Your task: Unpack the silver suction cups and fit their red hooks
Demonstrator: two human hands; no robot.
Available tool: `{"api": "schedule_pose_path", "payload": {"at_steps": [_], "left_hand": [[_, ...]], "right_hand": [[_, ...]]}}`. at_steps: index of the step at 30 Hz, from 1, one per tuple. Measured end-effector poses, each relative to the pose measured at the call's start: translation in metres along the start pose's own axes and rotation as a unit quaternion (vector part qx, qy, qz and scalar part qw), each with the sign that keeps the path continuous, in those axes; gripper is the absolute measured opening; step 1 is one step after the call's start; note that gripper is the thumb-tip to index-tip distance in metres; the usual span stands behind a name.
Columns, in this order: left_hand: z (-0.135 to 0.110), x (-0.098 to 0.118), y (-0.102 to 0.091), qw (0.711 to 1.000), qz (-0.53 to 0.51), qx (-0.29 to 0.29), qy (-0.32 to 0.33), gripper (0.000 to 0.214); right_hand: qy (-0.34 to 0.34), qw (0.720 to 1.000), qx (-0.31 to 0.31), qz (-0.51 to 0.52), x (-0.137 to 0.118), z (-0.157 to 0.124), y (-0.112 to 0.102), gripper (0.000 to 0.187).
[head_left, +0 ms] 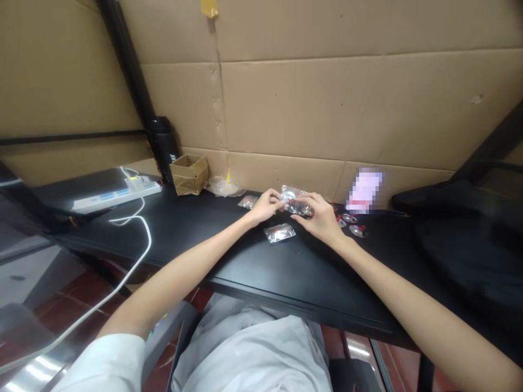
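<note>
My left hand pinches a small clear round disc with a red part, which looks like a suction cup. Close against it, the fingers of my right hand bend over a clear plastic bag. The fingers partly cover how the cup and the bag meet. Below both hands lies a clear packet with something red and shiny inside. Another packet rests just behind my left hand. To the right of my right hand, several similar discs with red parts lie loose on the black table.
Against the cardboard wall stand a small open cardboard box, a crumpled clear bag and a black bottle. A blurred lit screen leans at back right. A white power strip with its cable lies left; dark fabric lies right.
</note>
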State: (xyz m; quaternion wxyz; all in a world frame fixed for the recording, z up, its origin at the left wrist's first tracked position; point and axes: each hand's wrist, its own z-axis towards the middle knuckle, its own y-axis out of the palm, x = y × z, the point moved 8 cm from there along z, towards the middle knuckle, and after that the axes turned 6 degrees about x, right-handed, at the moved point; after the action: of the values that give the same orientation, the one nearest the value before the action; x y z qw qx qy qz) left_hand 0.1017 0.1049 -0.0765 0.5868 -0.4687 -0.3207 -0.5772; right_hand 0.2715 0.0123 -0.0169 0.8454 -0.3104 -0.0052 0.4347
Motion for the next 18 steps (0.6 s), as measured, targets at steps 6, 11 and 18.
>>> {"api": "schedule_pose_path", "payload": {"at_steps": [6, 11, 18], "left_hand": [[0.010, 0.024, 0.018, 0.998, -0.023, 0.010, 0.063, 0.022], [0.001, 0.060, 0.058, 0.985, 0.062, -0.040, 0.159, 0.016], [-0.002, 0.061, 0.054, 0.979, 0.099, 0.013, 0.176, 0.015]], "right_hand": [[0.031, 0.990, 0.009, -0.137, 0.022, -0.001, -0.006, 0.070], [0.072, 0.985, -0.014, -0.159, 0.042, -0.001, -0.008, 0.091], [0.195, 0.972, -0.030, -0.125, 0.062, -0.003, -0.016, 0.069]]}}
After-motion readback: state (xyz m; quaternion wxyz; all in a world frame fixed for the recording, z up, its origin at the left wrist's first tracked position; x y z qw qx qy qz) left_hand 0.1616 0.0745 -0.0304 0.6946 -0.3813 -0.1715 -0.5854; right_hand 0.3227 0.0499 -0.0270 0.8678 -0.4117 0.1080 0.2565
